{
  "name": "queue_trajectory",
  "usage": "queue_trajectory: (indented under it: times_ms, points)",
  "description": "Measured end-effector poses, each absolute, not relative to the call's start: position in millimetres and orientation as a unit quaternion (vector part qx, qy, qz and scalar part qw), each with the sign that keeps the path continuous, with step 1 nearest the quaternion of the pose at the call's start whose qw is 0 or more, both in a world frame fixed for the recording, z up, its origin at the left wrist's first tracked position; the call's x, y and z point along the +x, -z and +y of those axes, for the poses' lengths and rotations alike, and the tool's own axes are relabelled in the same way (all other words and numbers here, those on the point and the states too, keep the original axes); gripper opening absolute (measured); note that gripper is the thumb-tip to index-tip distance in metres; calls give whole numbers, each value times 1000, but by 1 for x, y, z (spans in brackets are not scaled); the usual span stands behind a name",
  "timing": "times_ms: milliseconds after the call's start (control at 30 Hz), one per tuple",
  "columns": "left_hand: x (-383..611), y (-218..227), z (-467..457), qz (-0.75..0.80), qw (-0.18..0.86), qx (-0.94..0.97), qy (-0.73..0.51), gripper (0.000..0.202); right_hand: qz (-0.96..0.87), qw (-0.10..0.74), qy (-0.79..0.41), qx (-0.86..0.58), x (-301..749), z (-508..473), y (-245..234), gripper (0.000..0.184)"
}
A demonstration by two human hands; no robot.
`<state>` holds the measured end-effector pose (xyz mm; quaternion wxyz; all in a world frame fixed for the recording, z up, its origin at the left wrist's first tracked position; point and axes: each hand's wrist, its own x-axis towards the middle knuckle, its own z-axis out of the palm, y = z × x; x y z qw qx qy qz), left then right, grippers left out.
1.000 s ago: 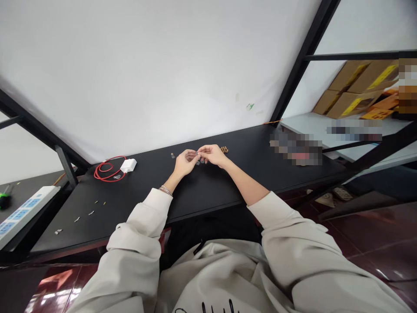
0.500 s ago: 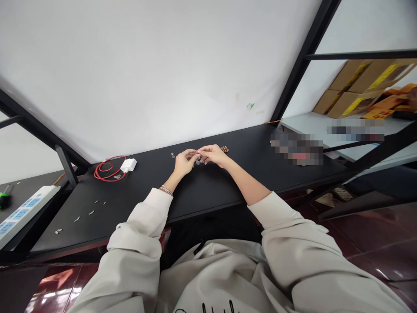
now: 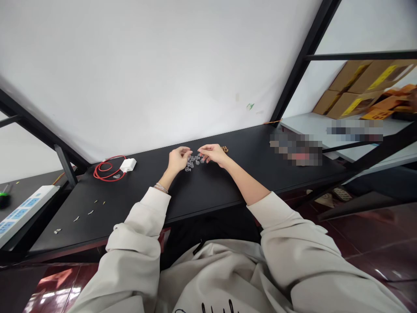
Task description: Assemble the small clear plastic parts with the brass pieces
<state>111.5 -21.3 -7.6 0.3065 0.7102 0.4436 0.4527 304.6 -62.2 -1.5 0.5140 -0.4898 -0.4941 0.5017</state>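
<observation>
Over the black table (image 3: 211,187), my left hand (image 3: 178,159) has its thumb and fingertips pressed together. Whatever may be between them is too small to name. To its right, my right hand (image 3: 212,154) also pinches with thumb and forefinger, and its contents cannot be made out either. A loose cluster of small clear plastic pieces (image 3: 192,163) lies on the table between and just below both hands. Several small round brown pieces (image 3: 224,149) sit behind my right hand, partly hidden by it.
A white charger (image 3: 128,164) with a coiled red cable (image 3: 100,175) lies left. Several tiny pieces (image 3: 90,212) are scattered at the front left. A white power strip (image 3: 22,213) stands beyond the left edge. Cardboard boxes (image 3: 353,93) are stacked at right, and a white wall (image 3: 163,74) rises behind.
My hands, which met at the fingertips, are now apart. The left has moved left, over where a small piece lay; the right has hardly moved. More of the clear pieces now show.
</observation>
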Motion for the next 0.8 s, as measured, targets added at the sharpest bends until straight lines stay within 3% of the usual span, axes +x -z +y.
queue_trajectory:
  times_ms: [167,400,633,800]
  points:
    - [64,-7,6,462,308,633,-540,15,-491,509,-500,-500,303,-64,-2,11]
    - [11,3,29,493,223,599,-590,22,-493,505,-499,-503,303,-65,-5,10]
    - [9,12,27,591,193,642,-448,27,-491,505,-503,-500,302,-64,-4,14]
    - [12,14,25,588,223,680,-376,9,-488,504,-507,-501,303,-63,-3,12]
